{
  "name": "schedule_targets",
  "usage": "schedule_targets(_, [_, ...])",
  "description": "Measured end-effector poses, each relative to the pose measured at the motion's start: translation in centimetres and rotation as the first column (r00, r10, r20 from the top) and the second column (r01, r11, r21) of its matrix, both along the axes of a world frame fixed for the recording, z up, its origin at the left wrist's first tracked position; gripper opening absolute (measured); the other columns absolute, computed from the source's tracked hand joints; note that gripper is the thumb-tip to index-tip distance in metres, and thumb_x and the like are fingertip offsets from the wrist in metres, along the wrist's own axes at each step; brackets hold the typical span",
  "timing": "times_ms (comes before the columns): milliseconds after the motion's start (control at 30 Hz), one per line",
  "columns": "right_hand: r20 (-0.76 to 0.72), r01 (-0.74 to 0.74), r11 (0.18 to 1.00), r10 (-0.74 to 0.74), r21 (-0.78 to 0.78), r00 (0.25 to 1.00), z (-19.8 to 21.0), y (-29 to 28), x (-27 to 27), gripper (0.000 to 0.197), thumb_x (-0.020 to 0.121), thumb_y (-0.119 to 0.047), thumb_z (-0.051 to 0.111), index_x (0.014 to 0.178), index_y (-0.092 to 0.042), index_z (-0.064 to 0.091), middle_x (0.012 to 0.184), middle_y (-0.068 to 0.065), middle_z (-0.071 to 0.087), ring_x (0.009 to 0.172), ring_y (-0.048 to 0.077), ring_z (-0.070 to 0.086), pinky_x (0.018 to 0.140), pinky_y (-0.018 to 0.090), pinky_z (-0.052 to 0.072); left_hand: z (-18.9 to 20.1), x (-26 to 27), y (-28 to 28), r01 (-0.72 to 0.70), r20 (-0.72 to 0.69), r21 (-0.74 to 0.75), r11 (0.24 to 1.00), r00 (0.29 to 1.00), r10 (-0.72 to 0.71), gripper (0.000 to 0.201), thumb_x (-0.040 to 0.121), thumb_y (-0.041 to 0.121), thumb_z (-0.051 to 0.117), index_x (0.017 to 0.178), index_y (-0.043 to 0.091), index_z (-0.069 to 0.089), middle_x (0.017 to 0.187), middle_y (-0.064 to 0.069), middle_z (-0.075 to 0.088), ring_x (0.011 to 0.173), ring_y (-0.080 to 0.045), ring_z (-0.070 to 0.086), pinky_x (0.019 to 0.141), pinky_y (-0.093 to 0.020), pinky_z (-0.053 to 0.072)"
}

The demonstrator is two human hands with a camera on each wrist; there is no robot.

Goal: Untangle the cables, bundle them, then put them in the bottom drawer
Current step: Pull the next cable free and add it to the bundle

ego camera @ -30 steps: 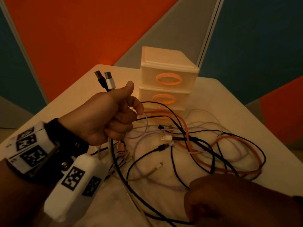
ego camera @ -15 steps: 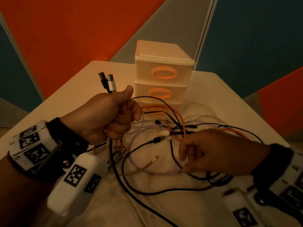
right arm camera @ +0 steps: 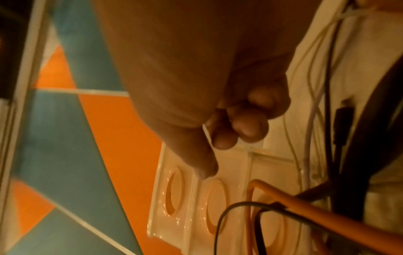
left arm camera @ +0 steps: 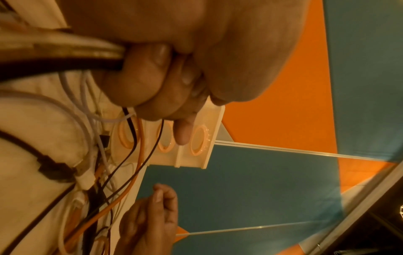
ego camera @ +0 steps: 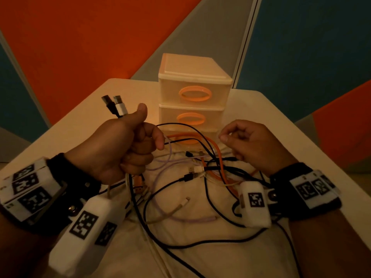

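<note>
My right hand [ego camera: 253,145] has risen from the cables [ego camera: 200,173] on the table [ego camera: 261,109], pinching a thin white strand; my left hand [ego camera: 122,145] keeps its fist on gathered plug ends. Untangling continues; the drawers [ego camera: 192,109] remain shut.

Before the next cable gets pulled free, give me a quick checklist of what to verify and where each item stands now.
1. Left hand holds the gathered plug ends: ok.
2. Right hand has one thin white cable pinched: ok.
3. Cables untangled on the table: not ok, still crossed.
4. Orange cable free of the black ones: not ok.
5. Bottom drawer open: not ok, all three look closed.
6. Pinched cable's far end free: cannot tell.
</note>
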State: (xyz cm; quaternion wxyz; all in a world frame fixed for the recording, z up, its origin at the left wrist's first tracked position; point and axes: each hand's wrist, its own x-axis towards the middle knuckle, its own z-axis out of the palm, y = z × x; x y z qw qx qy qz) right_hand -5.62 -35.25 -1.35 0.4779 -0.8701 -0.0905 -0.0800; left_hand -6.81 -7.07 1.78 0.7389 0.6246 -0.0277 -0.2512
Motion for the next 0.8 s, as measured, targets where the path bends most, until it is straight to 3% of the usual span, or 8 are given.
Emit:
schedule_targets(67, [0.002, 0.054, 0.992, -0.054, 0.111, 0.999, -0.4, -1.0, -0.1, 0.006, 0.093, -0.015, 0.067, 0.088, -0.016, 0.07, 0.064, 0.006, 0.055, 0.051, 0.011, 0.045, 0.046, 0.017, 0.039, 0.1, 0.2, 0.3, -0.006, -0.007, 0.001, 1.0, 1.0, 0.006, 0.076, 0.096, 0.066, 0.032, 0.072, 0.001, 0.061, 0.052, 0.002, 0.018, 0.042, -0.01, 0.007, 0.044, -0.016, 0.009])
schedule_targets(167, [-0.048, 0.108, 0.946, -0.098, 0.307, 0.994, -0.6, -2.6, 0.0, 0.008, 0.096, -0.012, 0.062, 0.089, -0.011, 0.066, 0.053, -0.005, 0.046, 0.042, 0.007, 0.034, 0.039, 0.017, 0.028, 0.1, 0.3, 0.7, 0.027, -0.01, 0.031, 0.999, 1.0, -0.026, 0.077, 0.093, 0.068, 0.035, 0.072, -0.001, 0.062, 0.053, 0.001, 0.016, 0.044, -0.011, 0.004, 0.044, -0.017, 0.009])
schedule_targets(333, [-0.126, 0.243, 0.9, -0.211, 0.361, 0.969, -1.0, -3.9, 0.7, 0.01, 0.097, -0.013, 0.061, 0.089, -0.012, 0.066, 0.05, -0.005, 0.042, 0.041, 0.008, 0.032, 0.039, 0.019, 0.025, 0.0, 0.4, 0.8, 0.027, 0.005, 0.105, 0.994, 1.0, -0.028, 0.072, 0.093, 0.063, 0.038, 0.074, -0.001, 0.064, 0.054, 0.001, 0.016, 0.044, -0.012, 0.006, 0.045, -0.02, 0.007])
schedule_targets(500, [-0.194, 0.219, 0.868, -0.145, 0.446, 0.97, -0.5, -4.5, 0.6, 0.01, 0.098, -0.01, 0.057, 0.091, -0.01, 0.065, 0.055, 0.0, 0.043, 0.044, 0.011, 0.036, 0.038, 0.019, 0.025, 0.9, 0.8, 2.2, -0.01, -0.004, 0.122, 0.992, 1.0, 0.011, 0.068, 0.093, 0.061, 0.04, 0.074, 0.001, 0.065, 0.054, 0.003, 0.017, 0.047, -0.013, 0.003, 0.045, -0.02, 0.006])
schedule_targets(633, [-0.15, 0.149, 0.916, -0.099, 0.373, 0.984, 1.2, -3.3, -0.2, 0.011, 0.097, -0.013, 0.06, 0.09, -0.016, 0.068, 0.059, 0.0, 0.052, 0.05, 0.015, 0.047, 0.042, 0.024, 0.034, 1.1, 1.0, 2.8, -0.023, -0.005, 0.132, 0.991, 1.0, 0.024, 0.066, 0.094, 0.06, 0.04, 0.074, 0.001, 0.064, 0.052, 0.004, 0.019, 0.042, -0.009, 0.009, 0.044, -0.019, 0.006])
schedule_targets(733, [-0.11, -0.031, 0.989, 0.047, 0.143, 0.993, 3.2, -0.8, -1.1, 0.015, 0.095, -0.013, 0.063, 0.086, -0.023, 0.072, 0.062, 0.002, 0.061, 0.053, 0.018, 0.056, 0.046, 0.028, 0.044, 1.1, 1.1, 3.0, 0.002, -0.005, 0.148, 0.989, 1.0, -0.001, 0.066, 0.094, 0.06, 0.04, 0.074, 0.002, 0.063, 0.052, 0.004, 0.02, 0.041, -0.009, 0.01, 0.043, -0.019, 0.007])
schedule_targets(800, [-0.165, -0.208, 0.978, 0.203, -0.013, 0.965, 4.4, 1.6, -1.3, 0.013, 0.094, -0.012, 0.064, 0.091, -0.021, 0.072, 0.066, 0.001, 0.066, 0.057, 0.017, 0.061, 0.05, 0.027, 0.051, 1.1, 1.1, 3.1, 0.014, 0.0, 0.158, 0.987, 1.0, -0.014, 0.066, 0.093, 0.061, 0.04, 0.074, 0.002, 0.063, 0.052, 0.004, 0.02, 0.042, -0.009, 0.009, 0.044, -0.02, 0.006])
